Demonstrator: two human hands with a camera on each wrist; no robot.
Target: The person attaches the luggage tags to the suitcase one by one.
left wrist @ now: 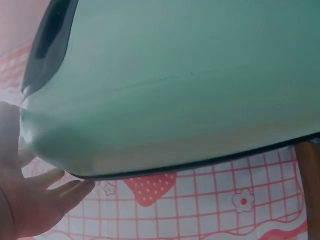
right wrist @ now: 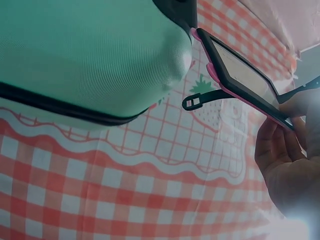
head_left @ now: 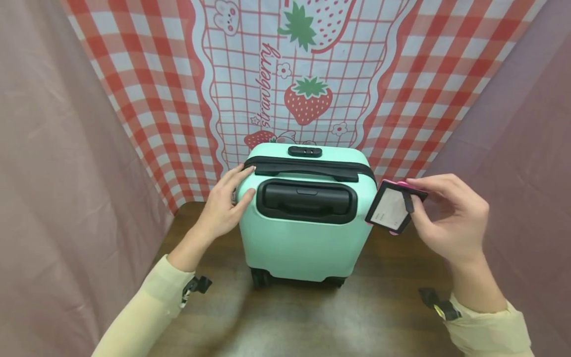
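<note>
The right hand (head_left: 457, 218) pinches a flat, black-framed, pink-edged luggage tag (head_left: 384, 210) between thumb and fingers, beside an upright mint-green hard-shell suitcase (head_left: 308, 248); a light edge grip, keeping the tag's slim black strap (right wrist: 212, 96) untwisted, should serve best. The left hand (head_left: 220, 201), fingers spread, rests on the opposite rounded corner — satiny, seemingly fine-ridged — above a brown wood-grain tabletop (head_left: 223, 327).
</note>
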